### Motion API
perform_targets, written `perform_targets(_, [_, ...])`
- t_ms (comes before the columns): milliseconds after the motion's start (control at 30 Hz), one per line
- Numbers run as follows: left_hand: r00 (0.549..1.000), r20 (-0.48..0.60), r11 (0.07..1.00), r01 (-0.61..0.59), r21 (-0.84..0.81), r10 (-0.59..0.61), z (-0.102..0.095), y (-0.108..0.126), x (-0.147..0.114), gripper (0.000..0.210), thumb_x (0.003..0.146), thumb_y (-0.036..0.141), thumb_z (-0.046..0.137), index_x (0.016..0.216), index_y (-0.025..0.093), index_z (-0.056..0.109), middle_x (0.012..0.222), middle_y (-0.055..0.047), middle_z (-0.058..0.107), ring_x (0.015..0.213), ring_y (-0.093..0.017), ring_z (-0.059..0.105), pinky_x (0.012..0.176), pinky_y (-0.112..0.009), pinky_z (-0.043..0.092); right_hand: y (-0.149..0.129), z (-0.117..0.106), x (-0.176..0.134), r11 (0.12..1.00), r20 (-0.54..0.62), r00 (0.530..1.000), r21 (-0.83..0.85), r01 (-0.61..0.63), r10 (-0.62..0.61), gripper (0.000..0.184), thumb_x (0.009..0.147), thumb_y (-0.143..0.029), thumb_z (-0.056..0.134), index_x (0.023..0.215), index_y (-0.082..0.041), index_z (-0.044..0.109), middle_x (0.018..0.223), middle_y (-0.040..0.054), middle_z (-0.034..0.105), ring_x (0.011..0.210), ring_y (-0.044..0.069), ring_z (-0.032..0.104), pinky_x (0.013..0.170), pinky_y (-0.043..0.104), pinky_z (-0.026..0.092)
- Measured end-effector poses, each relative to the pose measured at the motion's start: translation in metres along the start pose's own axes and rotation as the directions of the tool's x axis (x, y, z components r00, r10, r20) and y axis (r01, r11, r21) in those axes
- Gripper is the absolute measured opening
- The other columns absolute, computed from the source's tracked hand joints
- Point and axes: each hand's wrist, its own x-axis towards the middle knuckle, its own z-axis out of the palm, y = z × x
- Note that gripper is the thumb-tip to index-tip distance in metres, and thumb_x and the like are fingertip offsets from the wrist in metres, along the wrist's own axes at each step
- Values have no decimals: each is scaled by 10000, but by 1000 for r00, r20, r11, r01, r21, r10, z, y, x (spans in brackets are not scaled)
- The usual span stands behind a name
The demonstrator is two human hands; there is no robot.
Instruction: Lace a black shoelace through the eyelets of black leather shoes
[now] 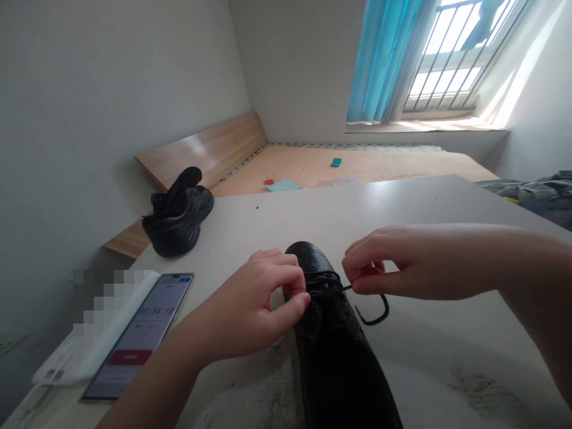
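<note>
The black shoe [351,363] stands on the bench [393,202] in front of the person, toe pointing away, its heel end running out of view at the bottom edge. Its dark lace [374,323] crosses the front of the opening in rows close together, and a loose end curls out beyond the shoe's right side. The work in hand looks like lacing, at the stage of drawing the lace through and snugging it near the lower eyelets; the higher part of the opening shows no crossing that can be made out.

The right hand [393,244] has its grip clamped on the lace just beside the shoe, holding a short stretch out to the right. The left hand [263,298] lies over the shoe's left edge, thumb and forefinger together, seemingly pinching the lace, though the fingers partly hide the hold. The next move seems to call for even tension from both sides, with the loose end kept from twisting and the shoe kept from turning.

Farther out, a second shoe [176,223] sits at the bench's far left, tongue raised, well apart from both hands. A phone [143,333] lies near the left forearm.
</note>
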Motion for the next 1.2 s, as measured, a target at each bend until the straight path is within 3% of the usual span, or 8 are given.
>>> perform_targets(200, [999,16,992,50,-119,-49,-2,-3,-1,331,914,281,490,594,197,507,690,-15,573,735,-183,541,756,-312,417,17,14,1,964,60,995,257,63,-81,289,937,-371,503,712,-193,467,666,-36,448,622,113,403,581,245,344])
perform_targets(367, [986,60,877,167,-450,-158,-2,-9,0,392,942,444,495,712,186,681,762,-38,626,746,-180,572,738,-291,448,27,26,11,718,-64,978,670,190,-200,279,887,-410,621,793,-148,601,781,9,544,745,132,469,678,266,370])
perform_targets(500, [977,61,757,198,-622,-206,3,-10,0,231,878,391,629,805,213,756,938,-47,673,857,-190,607,769,-275,460,20,35,12,574,-141,988,806,147,-55,268,858,-418,671,913,-161,722,967,50,626,771,124,471,635,248,335])
perform_targets(600, [962,87,663,242,-709,-258,6,-9,0,113,829,331,700,827,245,774,1049,-34,702,958,-201,634,836,-280,466,10,45,10,494,-150,985,865,90,84,262,820,-428,714,925,-192,759,806,13,613,685,100,439,593,235,310])
perform_targets(733, [923,69,642,316,-698,-379,10,-7,0,169,792,411,733,826,252,781,933,-34,751,937,-227,649,837,-317,462,0,61,9,401,-198,960,910,105,197,233,769,-404,761,888,-203,771,727,-6,604,672,96,465,613,231,351])
perform_targets(933, [870,-127,733,314,-603,-477,21,3,5,217,786,438,716,818,236,789,775,-32,740,756,-196,608,696,-292,432,-4,75,14,525,-385,883,826,202,266,223,745,-375,760,863,-187,742,840,34,677,786,169,558,696,297,424])
perform_targets(1033, [863,-139,731,314,-606,-486,25,6,6,209,759,415,731,824,226,791,767,-40,738,749,-199,595,677,-293,424,-6,79,16,610,-486,845,746,269,222,152,773,-334,732,781,-185,706,849,35,676,808,180,579,696,306,430])
perform_targets(1200, [857,-107,702,335,-629,-505,28,6,5,186,738,355,746,858,219,785,795,-37,726,769,-189,587,694,-289,421,-8,85,19,724,-671,718,587,362,186,111,815,-271,667,727,-205,679,770,6,638,691,137,563,587,270,424])
